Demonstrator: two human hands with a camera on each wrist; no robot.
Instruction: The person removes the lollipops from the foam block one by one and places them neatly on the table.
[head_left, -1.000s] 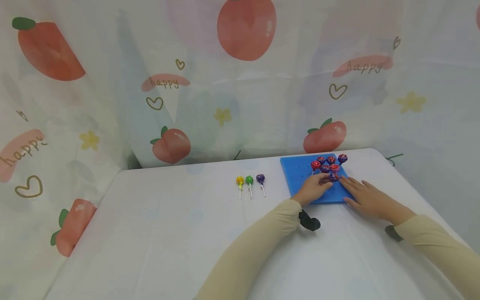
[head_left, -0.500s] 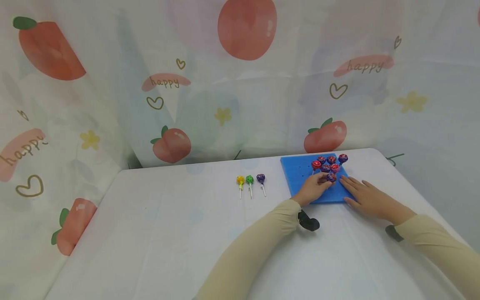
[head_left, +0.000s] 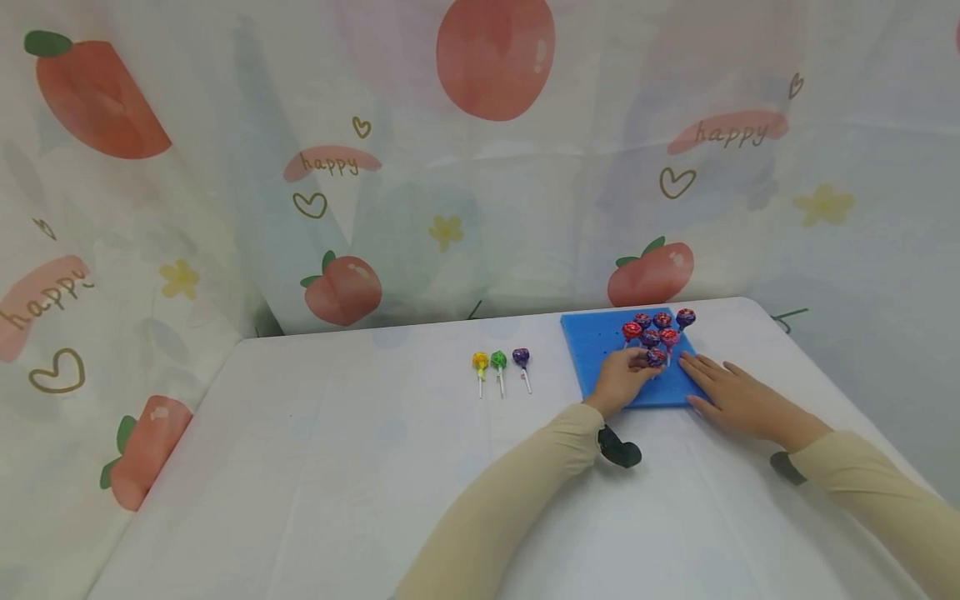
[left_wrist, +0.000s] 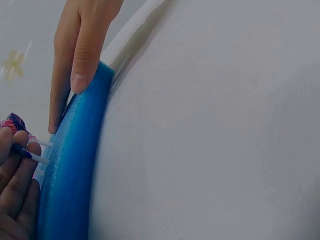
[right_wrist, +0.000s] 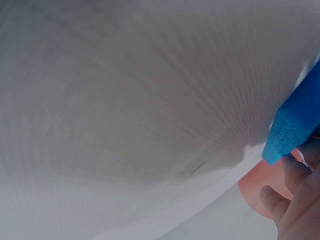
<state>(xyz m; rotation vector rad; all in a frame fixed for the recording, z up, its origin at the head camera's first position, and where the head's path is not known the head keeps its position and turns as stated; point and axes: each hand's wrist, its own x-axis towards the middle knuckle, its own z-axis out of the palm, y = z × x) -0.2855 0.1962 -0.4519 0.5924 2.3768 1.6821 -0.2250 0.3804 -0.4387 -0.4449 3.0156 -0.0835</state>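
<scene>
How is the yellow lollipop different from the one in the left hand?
The yellow lollipop lies on the table, while the held lollipop is in the left hand. The yellow lollipop is wrapped in yellow; the held lollipop, in purple and red. Both have white sticks.

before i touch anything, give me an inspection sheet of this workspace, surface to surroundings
surface: white table, covering faintly creased
job's things: blue board with six lollipops standing in it; yellow lollipop, green lollipop and purple lollipop lie on the table, left of the board
clutter: nothing seen
hands: left hand pinches a dark-wrapped lollipop at the board; right hand has straight fingers on the board's right side
cables: nothing seen
surroundings: curtain with fruit, hearts and "happy" lettering, behind and at left
</scene>
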